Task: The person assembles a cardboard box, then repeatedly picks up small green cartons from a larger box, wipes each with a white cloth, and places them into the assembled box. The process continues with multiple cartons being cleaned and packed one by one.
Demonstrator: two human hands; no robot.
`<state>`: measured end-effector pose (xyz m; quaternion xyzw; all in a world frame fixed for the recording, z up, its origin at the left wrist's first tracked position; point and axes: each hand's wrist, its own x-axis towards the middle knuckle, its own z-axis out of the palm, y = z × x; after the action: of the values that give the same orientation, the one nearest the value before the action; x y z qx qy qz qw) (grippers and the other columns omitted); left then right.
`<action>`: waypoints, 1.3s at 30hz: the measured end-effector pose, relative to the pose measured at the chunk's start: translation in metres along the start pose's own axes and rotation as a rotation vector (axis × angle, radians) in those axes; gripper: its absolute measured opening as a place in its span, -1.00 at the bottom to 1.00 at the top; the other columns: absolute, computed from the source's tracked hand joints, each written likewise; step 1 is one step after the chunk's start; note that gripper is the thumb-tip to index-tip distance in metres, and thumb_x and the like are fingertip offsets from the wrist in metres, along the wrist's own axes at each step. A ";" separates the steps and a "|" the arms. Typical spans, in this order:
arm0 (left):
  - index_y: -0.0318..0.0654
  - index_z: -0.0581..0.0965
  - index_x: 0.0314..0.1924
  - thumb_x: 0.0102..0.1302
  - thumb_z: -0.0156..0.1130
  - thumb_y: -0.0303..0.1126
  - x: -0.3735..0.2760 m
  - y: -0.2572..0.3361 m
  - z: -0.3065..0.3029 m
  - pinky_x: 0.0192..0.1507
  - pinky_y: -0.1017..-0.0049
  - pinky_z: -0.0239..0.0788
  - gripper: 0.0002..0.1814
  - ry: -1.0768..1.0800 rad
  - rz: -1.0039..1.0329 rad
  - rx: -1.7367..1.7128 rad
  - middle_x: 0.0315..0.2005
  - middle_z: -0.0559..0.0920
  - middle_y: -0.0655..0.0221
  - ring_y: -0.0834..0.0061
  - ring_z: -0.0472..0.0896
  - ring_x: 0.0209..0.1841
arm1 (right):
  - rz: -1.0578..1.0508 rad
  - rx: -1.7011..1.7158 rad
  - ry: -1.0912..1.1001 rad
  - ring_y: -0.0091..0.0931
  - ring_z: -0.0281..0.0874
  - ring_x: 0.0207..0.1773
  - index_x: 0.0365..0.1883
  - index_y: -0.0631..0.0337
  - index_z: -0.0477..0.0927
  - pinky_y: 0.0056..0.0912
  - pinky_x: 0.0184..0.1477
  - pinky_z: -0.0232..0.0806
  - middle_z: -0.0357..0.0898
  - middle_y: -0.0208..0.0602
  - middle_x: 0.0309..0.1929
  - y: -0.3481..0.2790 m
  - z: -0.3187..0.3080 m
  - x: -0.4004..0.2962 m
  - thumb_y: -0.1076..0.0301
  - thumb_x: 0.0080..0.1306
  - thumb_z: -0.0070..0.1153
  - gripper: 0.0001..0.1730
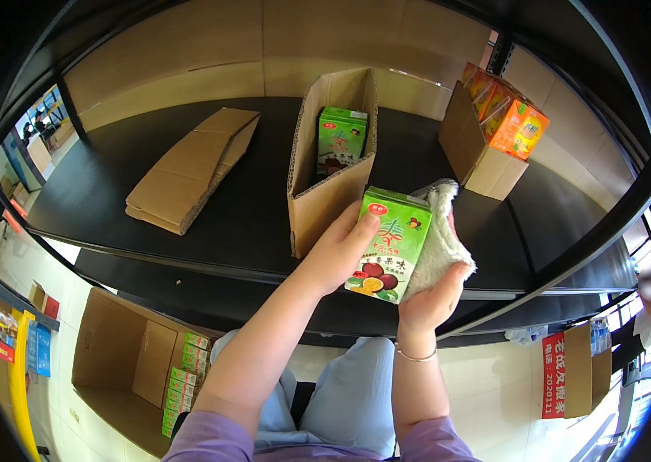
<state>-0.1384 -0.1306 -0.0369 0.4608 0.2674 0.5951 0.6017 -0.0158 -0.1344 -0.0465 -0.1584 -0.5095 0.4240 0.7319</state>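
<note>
My left hand (334, 251) grips a green drink carton (397, 242) with passion fruit pictured on its front, thumb across the face. Against the carton's right side, my right hand (432, 297) holds a fluffy white cloth (441, 248). Just behind my left hand, an open cardboard box (331, 213) stands on the black shelf (233, 231). Inside it sits green cartons (341, 141) of the same print, upright toward the back; how many is hidden.
A flattened cardboard piece (187, 173) lies on the shelf at left. At right, a cut-down box (478, 156) holds several orange drink cartons (519, 128). On the floor, a large cardboard box (112, 346) contains several green cartons (180, 387). Another cardboard box (578, 369) stands at lower right.
</note>
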 end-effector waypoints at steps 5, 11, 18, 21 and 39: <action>-0.33 0.32 0.08 0.37 -0.14 -0.02 0.001 -0.001 0.001 0.00 0.56 0.27 -0.48 -0.001 0.072 0.179 -0.08 0.49 0.31 0.58 0.44 -0.07 | -0.010 -0.044 -0.001 -0.27 0.14 0.28 0.23 0.51 0.10 -0.27 0.28 0.01 0.15 -0.01 0.26 0.003 -0.007 -0.005 -0.08 0.36 -0.38 -0.23; -0.33 0.36 0.04 0.39 -0.19 -0.03 0.001 0.000 -0.001 0.02 0.56 0.24 -0.51 0.024 0.026 0.265 -0.10 0.50 0.29 0.60 0.41 -0.05 | -0.215 -0.407 -0.183 -0.16 -0.02 0.37 0.05 0.40 0.42 -0.15 0.31 -0.11 0.23 0.01 0.23 -0.014 -0.007 0.003 0.02 0.35 -0.27 -0.41; -0.21 0.34 0.09 0.41 -0.28 0.00 0.006 -0.003 -0.003 -0.02 0.57 0.28 -0.50 0.142 -0.029 0.243 -0.11 0.48 0.38 0.62 0.42 -0.05 | -0.418 -0.892 -0.342 0.03 0.01 0.32 0.03 0.30 0.46 -0.07 0.29 -0.04 0.28 -0.02 0.20 -0.022 0.012 -0.005 0.37 0.17 -0.07 -0.57; -0.18 0.35 0.08 0.40 -0.29 0.02 0.008 0.000 0.001 -0.03 0.55 0.29 -0.50 0.217 -0.144 0.216 -0.13 0.49 0.35 0.56 0.44 -0.08 | -0.451 -0.931 -0.352 0.02 0.04 0.31 0.01 0.29 0.47 -0.07 0.29 -0.03 0.31 -0.05 0.18 -0.020 0.015 -0.012 0.48 0.06 -0.01 -0.53; -0.24 0.42 0.00 0.39 -0.27 0.05 0.012 0.005 0.006 -0.24 0.56 0.41 -0.47 0.193 -0.123 -0.056 -0.26 0.56 0.36 0.57 0.54 -0.27 | -0.353 -0.734 -0.387 -0.32 0.43 0.10 -0.40 0.25 0.65 -0.22 0.19 0.17 0.62 -0.26 -0.24 -0.019 -0.015 -0.050 0.41 -0.07 -0.09 -0.68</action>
<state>-0.1339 -0.1215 -0.0276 0.3670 0.3349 0.6060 0.6212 0.0000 -0.1812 -0.0712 -0.2358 -0.7728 0.1054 0.5797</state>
